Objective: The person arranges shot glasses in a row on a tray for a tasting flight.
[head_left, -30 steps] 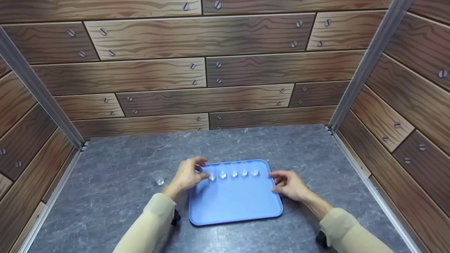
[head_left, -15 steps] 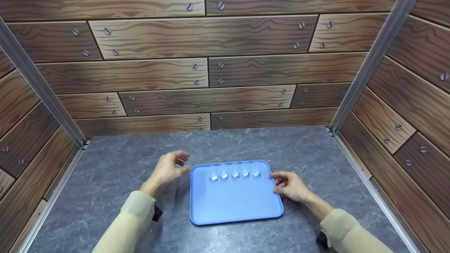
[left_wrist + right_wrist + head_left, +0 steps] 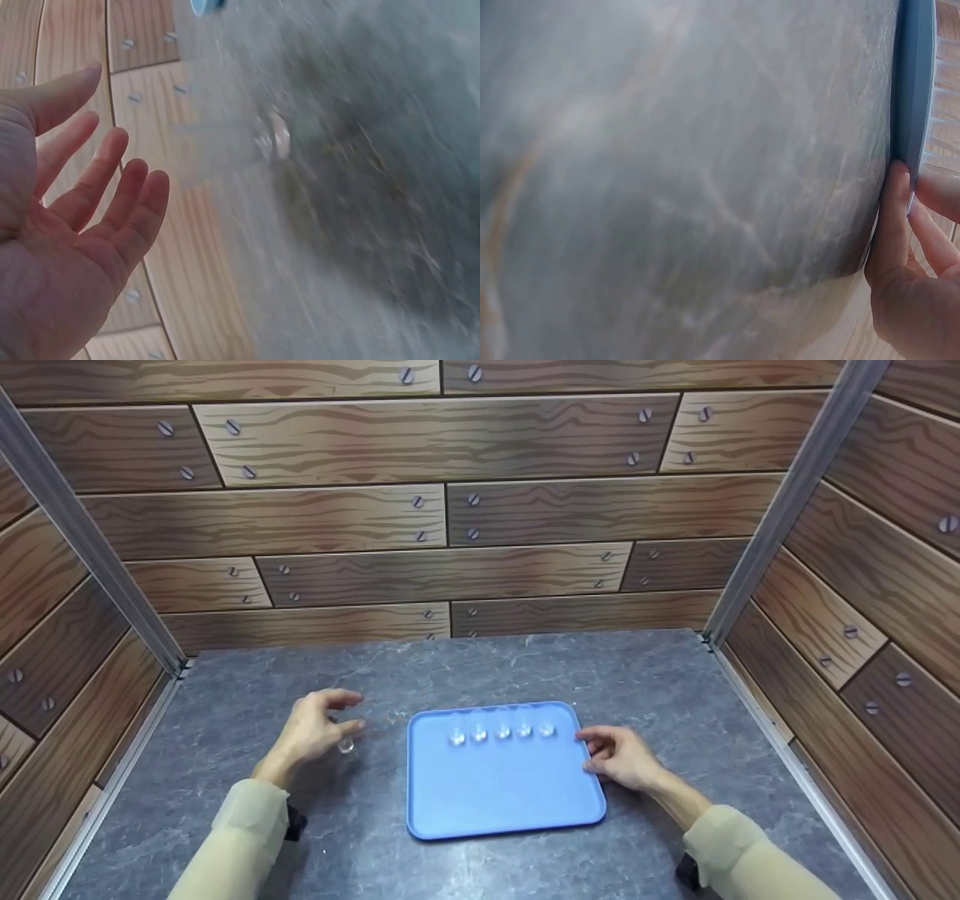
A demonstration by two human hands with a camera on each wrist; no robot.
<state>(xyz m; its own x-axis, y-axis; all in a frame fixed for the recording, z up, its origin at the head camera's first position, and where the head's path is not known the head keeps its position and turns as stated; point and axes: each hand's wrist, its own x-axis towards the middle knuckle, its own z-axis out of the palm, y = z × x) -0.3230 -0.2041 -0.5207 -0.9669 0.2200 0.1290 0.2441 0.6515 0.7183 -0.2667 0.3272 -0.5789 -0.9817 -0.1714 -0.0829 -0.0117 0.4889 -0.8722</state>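
Observation:
A small clear shot glass (image 3: 346, 746) stands on the dark grey tabletop, left of the blue tray (image 3: 502, 795). My left hand (image 3: 315, 724) is beside this glass, thumb and fingers spread apart and holding nothing. In the left wrist view the thick base of the glass (image 3: 276, 136) shows beyond the fingertips. On the right, my right hand (image 3: 621, 757) pinches the tray's right rim, thumb and fingers on either side of it, as the tray edge (image 3: 913, 97) in the right wrist view shows. Several more clear shot glasses (image 3: 503, 730) stand in a row along the tray's far side.
Wood-patterned panels (image 3: 352, 517) wall in the tabletop (image 3: 480, 667) at the back and both sides. Metal rails (image 3: 780, 502) run up the rear corners. The near part of the tray's floor is bare blue surface.
My left hand has left the row of glasses on the tray and moved left to the single glass on the tabletop. My right hand stays at the tray's right rim.

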